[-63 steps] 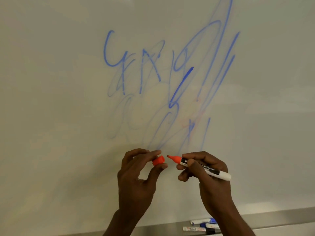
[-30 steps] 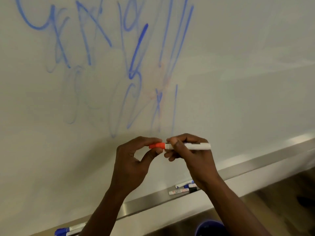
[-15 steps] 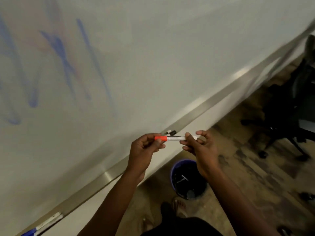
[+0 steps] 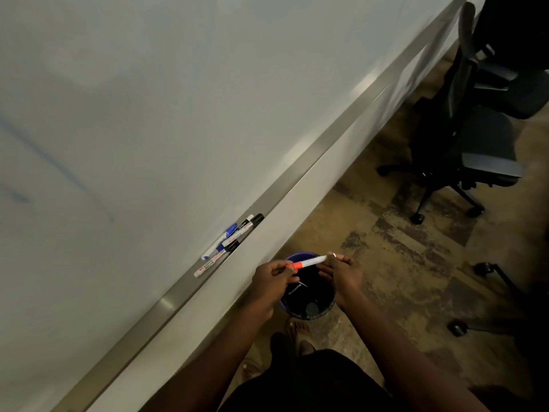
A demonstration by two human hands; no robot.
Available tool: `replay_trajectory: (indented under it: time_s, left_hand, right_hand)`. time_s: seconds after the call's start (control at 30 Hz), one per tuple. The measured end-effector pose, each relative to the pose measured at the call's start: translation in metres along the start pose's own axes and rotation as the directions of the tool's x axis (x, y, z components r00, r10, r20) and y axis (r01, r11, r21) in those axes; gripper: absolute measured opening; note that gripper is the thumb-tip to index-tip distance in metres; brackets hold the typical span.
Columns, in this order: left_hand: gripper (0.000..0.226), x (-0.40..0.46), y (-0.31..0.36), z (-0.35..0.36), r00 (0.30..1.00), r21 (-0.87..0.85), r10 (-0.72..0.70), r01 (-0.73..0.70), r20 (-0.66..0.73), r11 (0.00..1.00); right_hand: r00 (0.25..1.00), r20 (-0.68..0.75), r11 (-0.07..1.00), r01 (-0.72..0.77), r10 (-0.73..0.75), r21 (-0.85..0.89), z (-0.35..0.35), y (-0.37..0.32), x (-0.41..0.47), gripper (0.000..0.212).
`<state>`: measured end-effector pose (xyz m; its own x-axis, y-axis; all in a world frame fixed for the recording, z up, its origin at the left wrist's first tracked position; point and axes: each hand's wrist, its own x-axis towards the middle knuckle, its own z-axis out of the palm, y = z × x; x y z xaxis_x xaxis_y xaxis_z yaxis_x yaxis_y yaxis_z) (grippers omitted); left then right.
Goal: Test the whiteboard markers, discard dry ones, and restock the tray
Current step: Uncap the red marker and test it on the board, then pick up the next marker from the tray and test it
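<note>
The whiteboard (image 4: 178, 99) fills the upper left of the frame, cut off at the top and left edges; only faint blue strokes (image 4: 17, 197) show at its far left, too smeared to read. Its metal tray (image 4: 297, 171) runs diagonally from lower left to upper right. A dark office chair (image 4: 475, 138) in the upper right is partly out of frame, its upper back lost in shadow. The floor (image 4: 401, 263) is mottled and dim.

Just below centre stands a blue-rimmed bin (image 4: 309, 301), its near side hidden behind both hands; the contents are too dark to identify. On the tray, left of centre, lies a small cluster of markers (image 4: 228, 242), overlapping so that their count is unclear.

Directly above the bin, the orange-capped marker (image 4: 306, 262) is held level. The left hand (image 4: 271, 281) pinches the capped end, grip closed on it. The right hand (image 4: 344, 273) holds the white tail end between fingertips, closed on it too.
</note>
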<state>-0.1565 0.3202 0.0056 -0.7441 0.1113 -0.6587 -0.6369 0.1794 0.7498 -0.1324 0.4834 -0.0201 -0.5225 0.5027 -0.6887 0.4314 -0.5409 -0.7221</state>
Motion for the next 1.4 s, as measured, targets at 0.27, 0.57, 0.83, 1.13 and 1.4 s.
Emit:
replay_trajectory:
  time_s: [0.27, 0.57, 0.83, 1.13, 1.4]
  left_hand:
    - [0.075, 0.013, 0.011, 0.003, 0.998, 0.282, -0.024, 0.006, 0.061, 0.959]
    - [0.069, 0.012, 0.004, -0.022, 0.996, 0.226, 0.037, -0.019, -0.079, 0.974]
    - [0.064, -0.001, 0.001, -0.061, 0.958, 0.146, 0.126, -0.090, -0.258, 0.985]
    - [0.054, -0.024, -0.007, -0.106, 0.890, 0.081, 0.163, -0.141, -0.426, 0.987]
    - [0.053, -0.048, -0.028, -0.134, 0.844, -0.020, 0.124, -0.157, -0.522, 0.987]
  right_hand:
    - [0.994, 0.001, 0.960, -0.102, 0.106, -0.261, -0.015, 0.006, 0.034, 0.042]
    - [0.992, 0.096, 0.975, -0.063, 0.086, -0.214, -0.003, 0.001, 0.037, 0.034]
    - [0.951, 0.304, 0.964, 0.033, 0.051, -0.265, 0.068, 0.002, 0.023, 0.024]
    - [0.807, 0.586, 0.784, 0.408, -0.071, -0.468, 0.147, 0.012, -0.016, 0.025]
    - [0.437, 0.881, -0.274, 0.838, -0.185, -0.473, 0.187, 0.012, -0.017, 0.033]
